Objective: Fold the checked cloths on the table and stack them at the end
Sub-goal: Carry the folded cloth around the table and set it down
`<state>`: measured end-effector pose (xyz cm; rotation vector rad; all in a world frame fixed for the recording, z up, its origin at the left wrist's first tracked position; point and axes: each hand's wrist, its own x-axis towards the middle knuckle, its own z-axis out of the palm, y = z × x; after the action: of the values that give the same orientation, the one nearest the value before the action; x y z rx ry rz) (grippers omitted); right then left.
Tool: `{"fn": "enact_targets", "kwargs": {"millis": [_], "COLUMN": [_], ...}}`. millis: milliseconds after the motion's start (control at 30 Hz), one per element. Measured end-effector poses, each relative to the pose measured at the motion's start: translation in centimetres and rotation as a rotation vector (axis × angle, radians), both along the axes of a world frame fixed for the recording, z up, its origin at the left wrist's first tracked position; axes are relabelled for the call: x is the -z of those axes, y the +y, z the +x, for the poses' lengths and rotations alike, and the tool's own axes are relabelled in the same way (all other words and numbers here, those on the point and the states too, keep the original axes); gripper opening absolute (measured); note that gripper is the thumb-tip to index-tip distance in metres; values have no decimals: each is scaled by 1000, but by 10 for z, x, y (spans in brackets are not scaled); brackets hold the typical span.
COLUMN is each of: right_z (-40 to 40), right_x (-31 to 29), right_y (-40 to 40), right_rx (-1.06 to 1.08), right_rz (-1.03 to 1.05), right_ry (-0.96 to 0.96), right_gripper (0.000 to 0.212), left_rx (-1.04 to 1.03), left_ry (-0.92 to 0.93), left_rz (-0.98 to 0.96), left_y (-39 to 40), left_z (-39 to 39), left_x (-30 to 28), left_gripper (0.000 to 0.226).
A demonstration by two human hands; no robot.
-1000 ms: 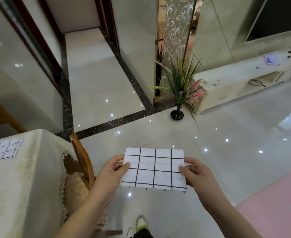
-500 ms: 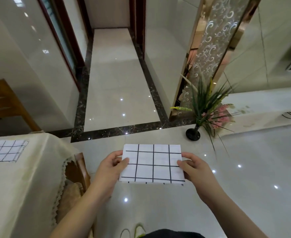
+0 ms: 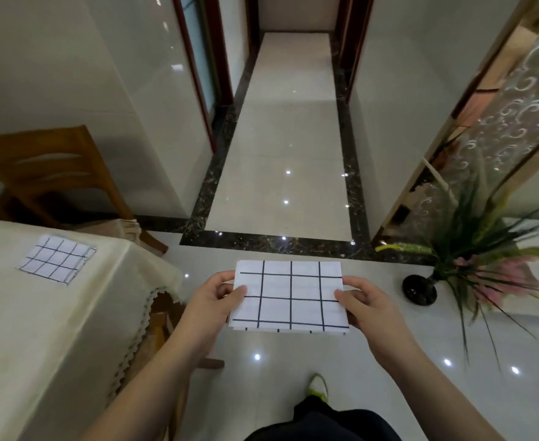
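Note:
A folded white cloth with black checks hangs flat in the air in front of me, over the floor and to the right of the table. My left hand pinches its left edge, thumb on top. My right hand pinches its right edge the same way. A second folded checked cloth lies flat on the table, near the far right corner of its cream tablecloth.
A wooden chair stands beyond the table, and another chair is tucked under the table's right side. A potted plant in a black vase stands on the glossy floor to the right. A corridor runs ahead.
My view has swung left, so the table and the cloth on it have come further into the frame. Both hands keep the same hold on the folded cloth.

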<state>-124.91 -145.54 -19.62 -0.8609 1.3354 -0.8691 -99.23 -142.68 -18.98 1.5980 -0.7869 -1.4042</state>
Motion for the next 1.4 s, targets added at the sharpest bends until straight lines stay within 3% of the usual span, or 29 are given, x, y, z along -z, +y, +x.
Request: {"fn": "enact_targets", "kwargs": {"millis": [433, 833, 1167, 1400], "right_z": [40, 184, 288, 357], "right_x": [3, 8, 4, 15], "right_y": [-164, -288, -357, -421], "right_rx": [-329, -532, -685, -816], "right_rz": [11, -22, -50, -40], "right_ry": [22, 65, 97, 110], "right_gripper": [21, 19, 21, 21], "left_rx": [-320, -551, -684, -819], "left_ry": [-15, 5, -37, -28], "left_rz": [7, -33, -90, -43], "left_y": [-83, -158, -203, -244], "left_z": [25, 136, 224, 267], "left_x": [6, 30, 16, 23], "left_gripper": [27, 25, 26, 25]}}
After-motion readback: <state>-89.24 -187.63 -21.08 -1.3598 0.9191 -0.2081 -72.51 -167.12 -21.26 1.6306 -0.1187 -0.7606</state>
